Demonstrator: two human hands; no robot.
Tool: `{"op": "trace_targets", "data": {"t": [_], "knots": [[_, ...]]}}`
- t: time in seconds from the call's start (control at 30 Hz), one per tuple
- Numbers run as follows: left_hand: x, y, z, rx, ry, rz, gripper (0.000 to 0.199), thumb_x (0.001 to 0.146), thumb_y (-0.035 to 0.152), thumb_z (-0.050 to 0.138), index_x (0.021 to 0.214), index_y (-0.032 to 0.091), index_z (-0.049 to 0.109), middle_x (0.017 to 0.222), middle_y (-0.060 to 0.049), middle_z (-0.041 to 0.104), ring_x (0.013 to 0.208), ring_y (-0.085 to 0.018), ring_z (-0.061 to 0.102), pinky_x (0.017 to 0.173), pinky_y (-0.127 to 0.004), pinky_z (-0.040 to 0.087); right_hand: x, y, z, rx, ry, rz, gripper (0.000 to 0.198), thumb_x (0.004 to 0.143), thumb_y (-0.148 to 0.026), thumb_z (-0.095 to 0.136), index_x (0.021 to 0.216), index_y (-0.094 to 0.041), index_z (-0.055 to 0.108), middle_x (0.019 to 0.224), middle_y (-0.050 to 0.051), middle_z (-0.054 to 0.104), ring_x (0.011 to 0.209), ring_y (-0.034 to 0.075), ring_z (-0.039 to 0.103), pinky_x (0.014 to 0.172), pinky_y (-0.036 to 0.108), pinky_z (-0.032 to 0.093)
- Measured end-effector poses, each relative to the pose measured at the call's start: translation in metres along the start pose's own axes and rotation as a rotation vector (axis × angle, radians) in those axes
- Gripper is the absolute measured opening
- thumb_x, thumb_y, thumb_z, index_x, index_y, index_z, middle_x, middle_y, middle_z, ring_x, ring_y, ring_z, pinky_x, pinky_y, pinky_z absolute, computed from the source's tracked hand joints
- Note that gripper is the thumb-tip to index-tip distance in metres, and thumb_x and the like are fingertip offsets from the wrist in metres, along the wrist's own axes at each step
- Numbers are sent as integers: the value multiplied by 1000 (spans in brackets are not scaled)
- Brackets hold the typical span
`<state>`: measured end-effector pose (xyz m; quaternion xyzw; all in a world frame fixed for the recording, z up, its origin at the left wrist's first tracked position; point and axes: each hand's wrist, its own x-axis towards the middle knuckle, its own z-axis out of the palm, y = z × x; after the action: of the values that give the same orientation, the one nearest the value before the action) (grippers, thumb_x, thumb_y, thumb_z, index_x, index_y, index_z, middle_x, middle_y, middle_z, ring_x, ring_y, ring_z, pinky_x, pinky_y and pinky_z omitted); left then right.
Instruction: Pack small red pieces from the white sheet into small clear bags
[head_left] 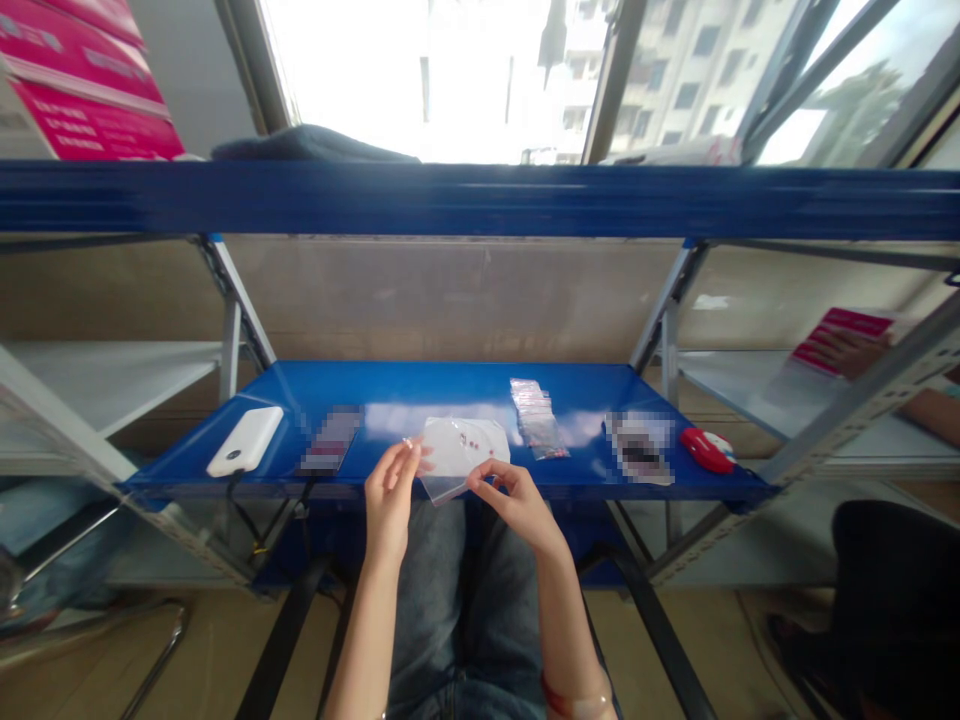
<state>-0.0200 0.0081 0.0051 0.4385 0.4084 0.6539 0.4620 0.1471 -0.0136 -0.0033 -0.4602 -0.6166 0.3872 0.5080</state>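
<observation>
Over the front edge of the blue shelf (pixel 420 385), both my hands pinch a small clear plastic bag (pixel 441 488). My left hand (pixel 391 488) has thumb and fingers closed on the bag's left side. My right hand (pixel 519 500) grips its lower right corner between thumb and fingertips. Behind the bag lies a white sheet (pixel 491 435). Several tiny dark red pieces (pixel 471 443) show there; whether they are inside the bag or on the sheet I cannot tell. To the right of the sheet, a row of overlapping small clear packets (pixel 536 415) lies on the shelf.
At left are a white power bank (pixel 246 440) with a cable and a blurred-out phone-like item (pixel 330 440). A pixelated item (pixel 640 447) and a red-and-white object (pixel 707 450) sit at right. A blue beam (pixel 480 200) crosses above. Another person's hand (pixel 847 350) is far right.
</observation>
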Motion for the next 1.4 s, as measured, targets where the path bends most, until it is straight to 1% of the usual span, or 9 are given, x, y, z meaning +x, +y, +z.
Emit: {"op": "trace_targets", "data": {"t": [0.13, 0.37, 0.47, 0.57, 0.63, 0.77, 0.93, 1.2, 1.4], "knots": [[3, -3, -3, -30, 65, 35, 31, 75, 40, 67, 91, 14, 66, 82, -6, 70, 71, -16, 66, 71, -28, 51, 0, 0, 0, -13, -43, -3, 18, 81, -34, 60, 76, -18, 68, 78, 2, 69, 74, 16, 59, 64, 26, 37], [4, -1, -6, -23, 102, 50, 28, 76, 39, 65, 90, 15, 66, 81, -4, 70, 69, -15, 65, 67, -26, 50, 0, 2, 1, -5, -38, 17, 20, 80, -37, 61, 76, -18, 69, 77, 3, 68, 74, 17, 59, 63, 26, 38], [3, 2, -7, 64, -38, -3, 31, 76, 41, 65, 95, 17, 65, 88, -5, 70, 71, -15, 65, 68, -25, 49, 3, 5, 3, 78, 93, 21, 24, 78, -41, 63, 76, -18, 68, 77, 3, 67, 71, 16, 59, 62, 26, 40], [1, 1, -6, 187, -254, -61, 26, 73, 39, 69, 85, 16, 66, 81, -5, 70, 76, -17, 66, 72, -25, 49, 6, 7, 4, 153, 218, 28, 28, 75, -45, 65, 76, -18, 66, 79, 3, 66, 72, 17, 59, 64, 26, 42], [0, -1, -5, 223, -311, -64, 23, 72, 38, 69, 79, 16, 66, 76, -4, 69, 77, -18, 66, 74, -26, 48, 6, 6, 4, 174, 254, 31, 28, 74, -45, 66, 76, -18, 66, 80, 4, 66, 77, 19, 59, 67, 27, 43], [-1, -3, -4, 251, -278, -6, 21, 73, 37, 69, 79, 17, 67, 79, -4, 70, 78, -19, 65, 76, -27, 47, 4, 2, 3, 220, 228, 49, 24, 73, -42, 68, 75, -18, 67, 80, 3, 66, 80, 19, 59, 69, 27, 42], [0, 1, -5, 332, -313, 37, 20, 75, 38, 67, 78, 18, 68, 80, -4, 69, 79, -18, 62, 75, -26, 45, 5, 2, 8, 279, 195, 45, 21, 73, -39, 69, 75, -18, 67, 79, 3, 66, 78, 18, 59, 70, 27, 42], [-2, -4, -2, 309, -278, 85, 19, 77, 37, 65, 80, 18, 66, 81, -3, 67, 81, -18, 61, 77, -26, 44, 8, 12, 15, 213, 227, 5, 23, 76, -41, 66, 79, -18, 68, 81, 4, 67, 75, 18, 59, 70, 27, 43], [-2, 1, -2, 349, -285, 180, 17, 80, 34, 63, 77, 17, 65, 82, -2, 65, 82, -17, 60, 76, -24, 44, 8, 9, 17, 217, 230, 6, 26, 76, -42, 66, 79, -16, 68, 82, 5, 68, 77, 18, 60, 71, 27, 44]]}}
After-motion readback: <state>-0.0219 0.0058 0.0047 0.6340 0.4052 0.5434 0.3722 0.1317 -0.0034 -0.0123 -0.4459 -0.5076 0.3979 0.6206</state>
